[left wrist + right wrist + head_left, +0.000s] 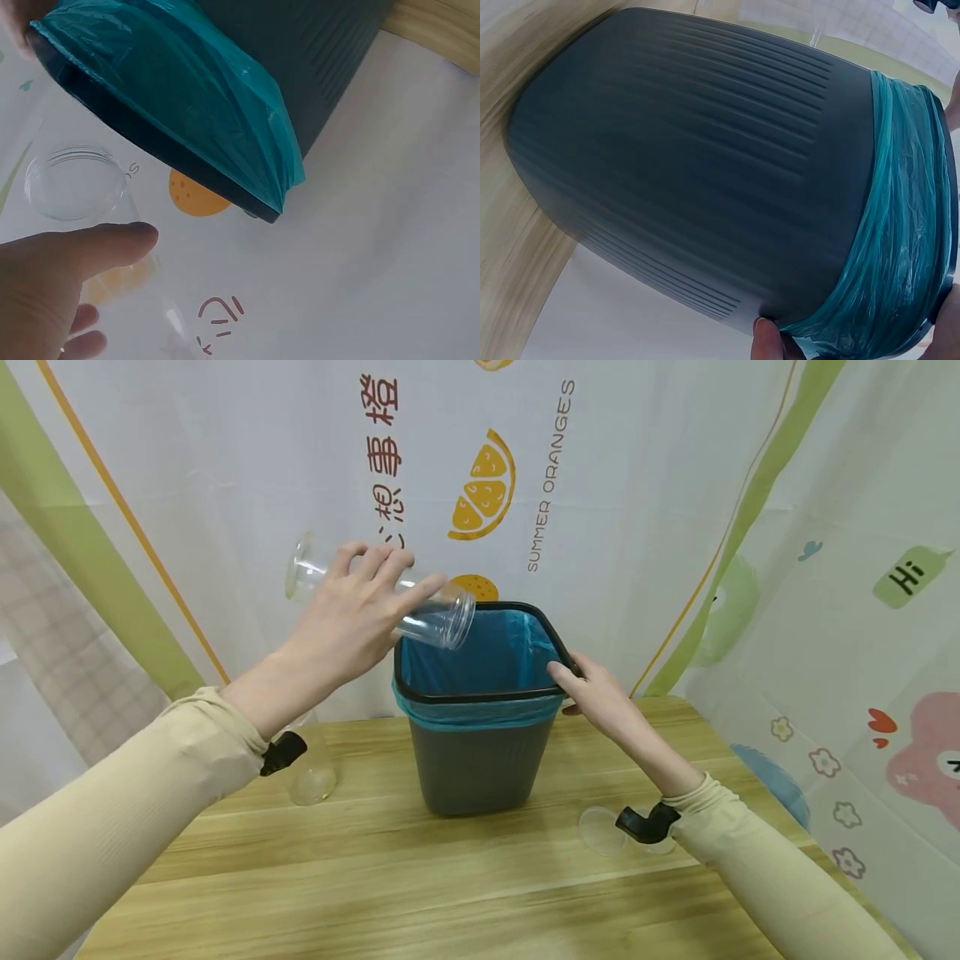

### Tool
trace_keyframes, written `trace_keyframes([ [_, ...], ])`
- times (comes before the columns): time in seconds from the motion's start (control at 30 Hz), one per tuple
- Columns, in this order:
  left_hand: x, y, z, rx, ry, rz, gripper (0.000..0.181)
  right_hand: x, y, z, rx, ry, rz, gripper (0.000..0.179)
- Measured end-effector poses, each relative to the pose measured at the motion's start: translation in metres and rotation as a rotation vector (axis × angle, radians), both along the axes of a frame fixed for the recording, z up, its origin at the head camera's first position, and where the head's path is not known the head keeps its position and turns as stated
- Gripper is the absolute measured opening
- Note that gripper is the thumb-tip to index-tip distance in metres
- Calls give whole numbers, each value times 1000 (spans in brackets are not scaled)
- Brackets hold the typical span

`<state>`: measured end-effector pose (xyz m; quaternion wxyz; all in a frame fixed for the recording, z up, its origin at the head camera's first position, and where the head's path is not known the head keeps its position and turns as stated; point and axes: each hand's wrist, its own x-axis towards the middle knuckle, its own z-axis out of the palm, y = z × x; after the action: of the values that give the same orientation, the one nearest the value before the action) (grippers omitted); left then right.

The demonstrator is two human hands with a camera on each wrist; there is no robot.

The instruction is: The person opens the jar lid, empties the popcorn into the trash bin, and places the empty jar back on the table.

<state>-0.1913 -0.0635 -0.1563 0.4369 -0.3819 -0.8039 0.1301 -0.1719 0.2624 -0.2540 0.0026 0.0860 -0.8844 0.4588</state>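
Observation:
My left hand (pixel 352 614) grips a clear plastic jar (pixel 448 620) around its middle. The jar lies almost sideways, its open threaded mouth tipped toward the left part of the bin opening; nothing shows inside it. A dark grey trash bin (pixel 480 768) stands upright on the wooden table (pixel 360 877), lined with a blue-green bag (pixel 487 652). The bag is folded over the outside, under a black rim frame (pixel 480 697). At the bin's right side my right hand (pixel 600 697) holds the rim, thumb on top; its other fingers are largely hidden below.
Another clear jar (pixel 313 777) stands on the table at the left, partly behind my left wrist. A clear round disc (pixel 602 832) lies at the right, with another one partly under the right wrist's black mount (pixel 647 823). A printed curtain (pixel 262 468) hangs close behind the bin.

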Motion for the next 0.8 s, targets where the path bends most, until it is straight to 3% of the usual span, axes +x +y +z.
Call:
trace_keyframes([
  [0.27,6,-2,-5,181,-42,22,74,-1,0,-2,-15,-3,1,67],
  [0.6,14,-6,-11,375,-299,112,90,0,-2,-2,-16,0,-5,66],
  [0.8,16,-10,-15,484,-381,144,90,1,-2,-2,-12,0,-6,66],
])
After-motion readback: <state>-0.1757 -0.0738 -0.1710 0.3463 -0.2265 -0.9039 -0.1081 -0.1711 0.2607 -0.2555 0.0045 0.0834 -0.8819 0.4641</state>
